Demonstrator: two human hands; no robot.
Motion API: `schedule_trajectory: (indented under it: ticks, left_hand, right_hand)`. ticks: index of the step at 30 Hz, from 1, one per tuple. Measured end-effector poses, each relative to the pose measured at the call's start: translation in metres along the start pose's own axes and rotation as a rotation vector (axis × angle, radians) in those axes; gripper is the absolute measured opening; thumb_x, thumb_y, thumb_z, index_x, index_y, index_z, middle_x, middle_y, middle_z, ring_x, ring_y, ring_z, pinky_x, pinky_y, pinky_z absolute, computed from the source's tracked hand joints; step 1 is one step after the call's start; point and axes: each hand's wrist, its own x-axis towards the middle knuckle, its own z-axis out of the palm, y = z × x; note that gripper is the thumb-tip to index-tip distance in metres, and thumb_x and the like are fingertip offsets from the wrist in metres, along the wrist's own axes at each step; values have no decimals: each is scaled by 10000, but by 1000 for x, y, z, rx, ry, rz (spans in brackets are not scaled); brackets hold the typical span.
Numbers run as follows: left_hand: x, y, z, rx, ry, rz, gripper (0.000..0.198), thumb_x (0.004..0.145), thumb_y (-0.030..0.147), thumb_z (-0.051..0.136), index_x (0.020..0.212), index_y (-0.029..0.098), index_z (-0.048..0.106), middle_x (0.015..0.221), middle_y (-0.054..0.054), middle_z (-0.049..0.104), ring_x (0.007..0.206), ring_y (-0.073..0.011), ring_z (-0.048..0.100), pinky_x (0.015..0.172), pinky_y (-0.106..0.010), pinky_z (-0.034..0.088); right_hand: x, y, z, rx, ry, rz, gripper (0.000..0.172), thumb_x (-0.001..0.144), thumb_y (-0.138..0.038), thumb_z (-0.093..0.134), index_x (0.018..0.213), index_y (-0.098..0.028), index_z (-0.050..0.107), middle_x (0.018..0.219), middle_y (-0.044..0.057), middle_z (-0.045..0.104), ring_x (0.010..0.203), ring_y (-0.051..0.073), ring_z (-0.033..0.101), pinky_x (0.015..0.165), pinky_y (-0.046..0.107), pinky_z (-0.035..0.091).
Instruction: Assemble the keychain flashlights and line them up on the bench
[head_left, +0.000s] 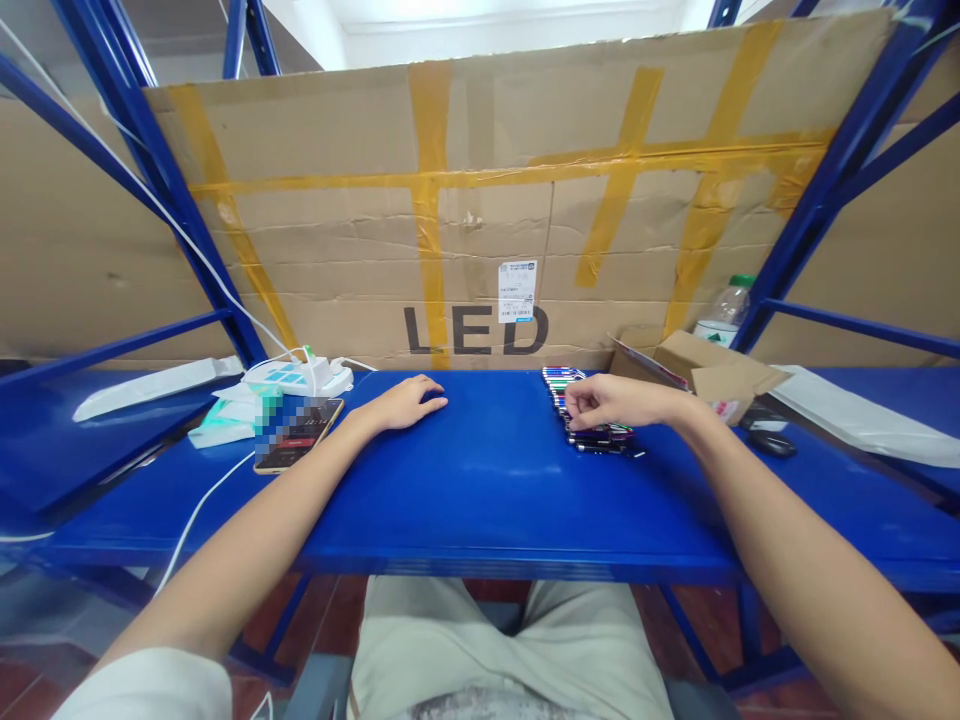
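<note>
My left hand (407, 402) lies on the blue shelf top (465, 500) with its fingers loosely stretched and nothing in it. A row of many-coloured pens (600, 447) is laid out side by side on the right half of the surface. Over that row is my right hand (600, 402), its fingers curled down and drawn together at the left part of the pens. Whether a pen is between those fingertips is hidden. The hand itself covers the middle of the row.
To the left are a phone (300, 436), a tissue pack (232, 415) and a white power strip (300, 375) with cables. At right stand an opened cardboard box (709, 365), a bottle (726, 312) and a black mouse (771, 443). Behind rises a large taped cardboard sheet (360, 240).
</note>
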Motion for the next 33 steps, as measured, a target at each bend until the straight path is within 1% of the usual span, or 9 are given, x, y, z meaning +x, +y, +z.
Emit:
schedule_trajectory:
  ticks: [2, 4, 7, 10, 15, 21, 24, 29, 33]
  left_hand:
    - [-1, 2, -2, -1, 1, -6, 689, 1039, 699, 415, 1417, 203, 708, 1507, -132, 676, 1402, -335, 622, 1239, -441, 453]
    - [-1, 2, -2, 5, 4, -11, 678, 1036, 689, 423, 1408, 203, 715, 1504, -132, 680, 1394, -336, 629, 1231, -444, 460]
    - [-1, 1, -1, 11, 7, -11, 674, 1031, 694, 424, 1392, 212, 726, 1493, -128, 689, 1382, -339, 637, 1220, -452, 469]
    - [-1, 0, -1, 15, 11, -6, 677, 1029, 708, 425, 1378, 219, 738, 1481, -125, 696, 1365, -339, 648, 1201, -447, 483]
    - [-1, 2, -1, 22, 3, 1, 672, 1033, 701, 425, 1375, 217, 741, 1473, -128, 698, 1357, -336, 654, 1189, -436, 488]
    - [0, 2, 0, 22, -6, 7, 710, 1025, 738, 409, 1379, 218, 738, 1472, -130, 695, 1360, -338, 646, 1196, -434, 477]
    - [0, 2, 0, 22, -9, 10, 709, 1023, 732, 415, 1381, 211, 735, 1471, -133, 695, 1359, -340, 646, 1201, -436, 468]
    - [0, 2, 1, 14, -11, 3, 686, 1023, 710, 428, 1389, 214, 729, 1477, -133, 687, 1368, -344, 641, 1198, -440, 466]
    - [0, 1, 2, 22, -21, 9, 669, 1034, 674, 439, 1408, 195, 719, 1488, -147, 673, 1372, -342, 637, 1206, -439, 457]
  right_hand:
    - [-5, 0, -3, 16, -53, 14, 413, 831, -584, 767, 815, -195, 630, 708, -18, 598, 646, 147, 491, 602, 280, 355]
    - [-8, 1, -5, 31, -109, 55, 422, 799, -590, 790, 816, -194, 644, 686, -24, 592, 626, 144, 486, 591, 281, 347]
    - [-9, 2, -4, 37, -176, 105, 415, 759, -579, 816, 830, -187, 697, 696, -8, 628, 643, 157, 515, 601, 288, 361]
    - [-8, -2, 0, 7, -207, 92, 386, 740, -549, 826, 826, -185, 729, 731, 8, 664, 689, 172, 556, 632, 289, 390]
    - [-7, -4, 2, -45, -200, 85, 323, 725, -483, 815, 811, -196, 697, 742, 7, 669, 701, 177, 576, 628, 285, 401]
    - [-10, 5, -2, -49, -210, 106, 373, 720, -519, 833, 858, -202, 692, 774, 3, 673, 714, 182, 584, 626, 288, 398]
    - [-9, 6, -1, -79, -195, 107, 370, 710, -499, 840, 867, -204, 680, 798, 8, 676, 715, 179, 582, 619, 282, 404]
    - [-5, -1, 5, -115, -206, 104, 319, 731, -474, 814, 861, -210, 691, 783, 14, 671, 704, 182, 582, 623, 289, 413]
    - [-4, -12, 10, -164, -177, 119, 244, 768, -425, 783, 860, -211, 710, 760, 16, 657, 694, 183, 572, 630, 296, 408]
